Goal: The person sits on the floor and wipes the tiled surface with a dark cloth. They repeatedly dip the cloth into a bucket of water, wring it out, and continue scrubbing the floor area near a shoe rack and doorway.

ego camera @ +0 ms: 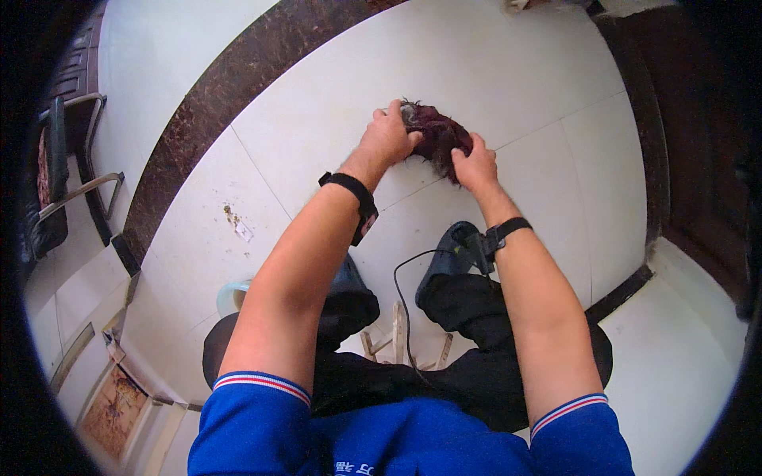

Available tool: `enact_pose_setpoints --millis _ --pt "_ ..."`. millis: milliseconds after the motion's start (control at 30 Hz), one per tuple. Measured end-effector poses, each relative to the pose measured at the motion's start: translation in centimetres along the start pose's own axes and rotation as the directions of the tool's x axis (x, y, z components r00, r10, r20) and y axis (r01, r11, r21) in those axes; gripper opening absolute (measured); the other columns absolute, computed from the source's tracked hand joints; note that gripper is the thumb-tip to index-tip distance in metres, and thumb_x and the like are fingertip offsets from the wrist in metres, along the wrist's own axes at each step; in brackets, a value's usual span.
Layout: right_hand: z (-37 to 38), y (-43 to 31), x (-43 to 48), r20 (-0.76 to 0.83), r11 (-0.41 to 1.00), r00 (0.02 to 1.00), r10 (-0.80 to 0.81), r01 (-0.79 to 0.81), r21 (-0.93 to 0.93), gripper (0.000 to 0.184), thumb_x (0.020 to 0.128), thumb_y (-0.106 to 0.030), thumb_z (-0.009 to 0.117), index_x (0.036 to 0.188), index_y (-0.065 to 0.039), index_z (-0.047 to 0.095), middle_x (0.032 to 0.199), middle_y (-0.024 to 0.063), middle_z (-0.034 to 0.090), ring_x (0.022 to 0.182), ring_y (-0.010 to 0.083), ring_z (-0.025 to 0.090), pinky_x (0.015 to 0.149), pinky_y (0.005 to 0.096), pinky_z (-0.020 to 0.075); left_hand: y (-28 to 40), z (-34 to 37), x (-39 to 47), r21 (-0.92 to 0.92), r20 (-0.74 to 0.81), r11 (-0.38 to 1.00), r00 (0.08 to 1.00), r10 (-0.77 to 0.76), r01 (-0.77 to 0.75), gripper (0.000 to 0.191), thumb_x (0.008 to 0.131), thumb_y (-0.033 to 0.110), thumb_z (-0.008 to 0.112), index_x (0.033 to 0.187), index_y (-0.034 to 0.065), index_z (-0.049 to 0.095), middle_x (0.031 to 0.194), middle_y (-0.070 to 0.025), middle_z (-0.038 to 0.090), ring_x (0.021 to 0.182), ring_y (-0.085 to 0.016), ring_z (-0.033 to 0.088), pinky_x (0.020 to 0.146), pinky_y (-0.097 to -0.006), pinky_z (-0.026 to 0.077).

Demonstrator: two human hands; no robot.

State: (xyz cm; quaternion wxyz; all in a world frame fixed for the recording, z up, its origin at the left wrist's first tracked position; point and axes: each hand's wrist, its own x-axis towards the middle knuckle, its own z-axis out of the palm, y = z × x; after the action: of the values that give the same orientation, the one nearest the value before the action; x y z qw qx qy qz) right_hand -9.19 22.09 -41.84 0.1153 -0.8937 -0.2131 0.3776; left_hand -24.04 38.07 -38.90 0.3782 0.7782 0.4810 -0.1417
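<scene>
A dark maroon, shaggy piece of cloth or mop-like material (439,132) is stretched between my two hands above the pale tiled floor. My left hand (390,134) grips its left end, where a grey patch and loose fibres show. With thumb and fingers, my right hand (477,162) holds its right end, and dark strands hang beside the thumb. Exactly what the piece is, I cannot tell. Both wrists carry black straps, and a thin black cable (395,279) runs from the device on the right one.
A small pale card (243,231) lies by crumbs on the floor at left. A light-coloured bowl or basin rim (229,294) shows behind my left forearm. Wooden stool legs (397,333) stand between my feet. A metal-armed chair (56,178) is at far left, a dark door (708,149) at right.
</scene>
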Motion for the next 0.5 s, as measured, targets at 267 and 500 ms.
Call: enact_pose_setpoints --millis 267,500 --pt "3.5 -0.4 -4.3 0.074 0.94 0.978 -0.196 0.209 -0.268 0.078 0.092 -0.018 0.073 0.161 -0.02 0.037 0.145 0.0308 0.043 0.129 0.0528 0.05 0.109 0.0559 0.0477 -3.3 4.3 -1.3 0.28 0.033 0.892 0.932 0.36 -0.355 0.065 0.087 0.008 0.073 0.147 0.0266 0.055 0.15 -0.0207 0.046 0.127 -0.045 0.057 0.099 -0.0502 0.059" --pt "9.2 -0.5 -9.4 0.177 0.931 0.956 -0.235 0.273 -0.241 0.07 0.088 -0.002 0.064 0.154 -0.022 0.048 0.131 0.0282 0.052 0.108 0.0504 0.064 0.098 0.0556 0.0538 -9.4 5.6 -6.0 0.317 0.002 0.922 0.973 0.232 -0.22 0.052 0.089 -0.003 0.064 0.135 0.0208 0.062 0.146 -0.0201 0.049 0.125 -0.043 0.058 0.099 -0.0493 0.059"
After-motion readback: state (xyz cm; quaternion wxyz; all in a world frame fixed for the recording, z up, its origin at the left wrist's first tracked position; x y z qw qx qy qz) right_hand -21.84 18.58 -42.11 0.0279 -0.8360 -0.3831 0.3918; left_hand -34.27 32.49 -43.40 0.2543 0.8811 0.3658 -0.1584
